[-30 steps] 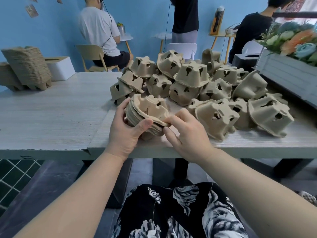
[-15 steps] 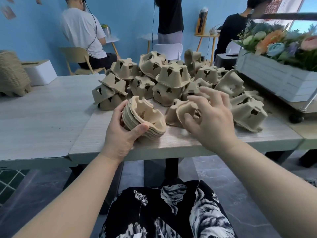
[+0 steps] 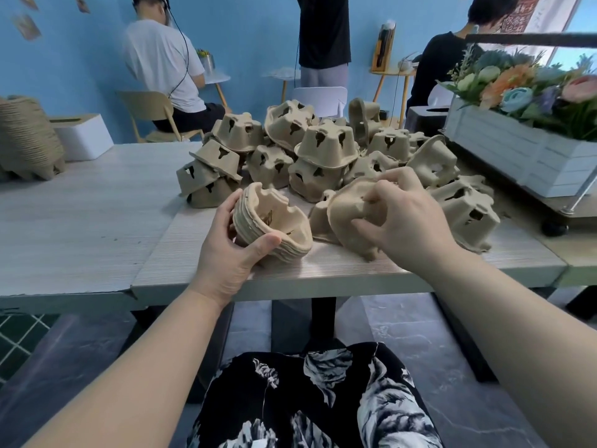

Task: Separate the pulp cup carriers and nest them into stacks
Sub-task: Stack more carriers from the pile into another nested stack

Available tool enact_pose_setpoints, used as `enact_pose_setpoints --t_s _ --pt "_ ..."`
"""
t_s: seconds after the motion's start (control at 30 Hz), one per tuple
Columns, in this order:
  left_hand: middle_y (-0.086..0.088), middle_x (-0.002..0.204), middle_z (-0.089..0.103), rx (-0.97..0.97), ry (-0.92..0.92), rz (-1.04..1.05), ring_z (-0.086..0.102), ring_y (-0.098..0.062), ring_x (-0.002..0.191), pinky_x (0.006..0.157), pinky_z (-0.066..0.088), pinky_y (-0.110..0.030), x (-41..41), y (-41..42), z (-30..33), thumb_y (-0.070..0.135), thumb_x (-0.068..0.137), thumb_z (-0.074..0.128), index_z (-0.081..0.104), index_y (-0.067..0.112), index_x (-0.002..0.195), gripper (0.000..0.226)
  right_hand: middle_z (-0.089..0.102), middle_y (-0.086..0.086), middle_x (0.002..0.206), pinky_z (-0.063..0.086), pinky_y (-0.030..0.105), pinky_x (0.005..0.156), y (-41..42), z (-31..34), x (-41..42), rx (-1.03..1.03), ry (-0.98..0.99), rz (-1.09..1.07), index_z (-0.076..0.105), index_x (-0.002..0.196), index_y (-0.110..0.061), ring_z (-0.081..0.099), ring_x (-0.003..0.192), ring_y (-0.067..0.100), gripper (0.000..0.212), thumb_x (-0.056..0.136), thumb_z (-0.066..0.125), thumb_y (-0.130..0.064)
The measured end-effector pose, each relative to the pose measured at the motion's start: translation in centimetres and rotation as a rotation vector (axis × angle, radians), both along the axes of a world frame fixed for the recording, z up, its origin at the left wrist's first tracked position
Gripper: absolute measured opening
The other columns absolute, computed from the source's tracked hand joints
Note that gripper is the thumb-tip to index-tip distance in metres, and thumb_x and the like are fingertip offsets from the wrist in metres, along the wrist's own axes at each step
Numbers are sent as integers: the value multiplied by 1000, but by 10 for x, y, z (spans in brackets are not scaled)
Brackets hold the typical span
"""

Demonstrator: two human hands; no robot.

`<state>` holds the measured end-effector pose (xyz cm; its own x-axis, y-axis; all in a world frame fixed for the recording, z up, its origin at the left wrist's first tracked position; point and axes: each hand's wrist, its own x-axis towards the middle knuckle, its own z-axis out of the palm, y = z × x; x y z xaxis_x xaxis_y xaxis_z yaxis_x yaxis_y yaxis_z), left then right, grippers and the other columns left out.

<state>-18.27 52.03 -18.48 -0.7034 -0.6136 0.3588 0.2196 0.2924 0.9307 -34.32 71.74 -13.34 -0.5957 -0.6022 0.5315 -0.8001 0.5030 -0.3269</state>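
Left hand point(image 3: 226, 253): thumb and fingers curled round a nested stack of carriers point(image 3: 274, 227), tilted on its side at the bench point(image 3: 97, 227) front edge.
Right hand point(image 3: 407, 221): fingers hooked into a single carrier point(image 3: 347, 211), gripping it just right of the stack.
Loose pile point(image 3: 323, 150): many upturned carriers heaped behind both hands.
Far left: tall finished stack point(image 3: 29, 137).
Far right: white flower box point(image 3: 517, 147).

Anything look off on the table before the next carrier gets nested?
Nothing damaged or spilled. The loose carriers lie jumbled, many upside down or tilted, as expected. The left hand holds the nested stack tilted; the right hand grips one carrier.
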Motion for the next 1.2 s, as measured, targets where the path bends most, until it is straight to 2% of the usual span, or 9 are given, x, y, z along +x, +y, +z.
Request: enact_pose_setpoints --t_s 0.17,0.3,0.57,0.63,0.77,0.97,1.03,1.13,1.2 --pt "6 138 56 -3 -13 1 54 -6 125 108 45 -36 1 0 0 69 43 86 41 23 145 121 48 -2 124 32 25 73 8 14 1 -122 -30 -54 53 81 -15 52 98 18 30 74 75 -35" --pt "6 137 57 3 -4 4 55 -5 124 108 45 -31 1 1 1 70 42 86 42 22 145 122 46 -6 133 25 19 73 0 21 7 -253 -135 -73 52 81 -17 48 107 11 36 78 70 -47" --pt "8 134 59 -6 8 13 55 -3 123 100 45 -18 1 2 2 67 47 86 40 17 146 121 42 -2 139 35 28 77 -48 6 29 -232 -172 50 47 86 -17 50 112 19 38 86 60 -53" --pt "6 136 58 -4 6 10 55 -4 124 102 45 -22 1 1 2 67 47 87 39 17 147 121 44 -1 135 37 31 78 -53 0 32 -207 -156 89 49 90 -17 51 109 22 38 90 51 -55" --pt "5 137 58 -4 4 3 55 -5 125 105 46 -28 1 -1 0 66 47 86 38 17 148 122 51 -5 97 36 35 70 -51 -2 34 -256 -95 107 52 93 -15 51 88 21 53 89 26 -61" --pt "6 135 58 -3 2 -5 56 -4 124 98 48 -20 1 -1 0 66 47 86 38 17 147 121 55 -11 88 45 37 76 -51 1 34 -315 -162 160 45 105 -17 58 85 20 28 91 58 -38" --pt "5 137 57 -12 -2 -11 54 -4 125 97 47 -18 1 -1 0 62 49 88 38 16 148 120 54 -10 93 48 38 80 -53 3 33 -311 -231 227 45 112 -18 56 85 16 34 87 63 -33" --pt "6 137 57 -13 -2 -17 55 -2 124 97 48 -18 0 -2 -1 48 54 87 37 16 149 112 52 -6 114 46 27 81 -54 8 28 -274 -312 290 39 134 -24 52 86 8 56 84 64 -26" --pt "6 139 55 -25 -6 -11 52 -4 127 105 45 -25 1 -2 -1 57 52 88 37 18 149 116 45 -8 128 38 20 85 -53 14 25 -211 -318 323 30 144 -29 45 93 4 69 83 62 -20"
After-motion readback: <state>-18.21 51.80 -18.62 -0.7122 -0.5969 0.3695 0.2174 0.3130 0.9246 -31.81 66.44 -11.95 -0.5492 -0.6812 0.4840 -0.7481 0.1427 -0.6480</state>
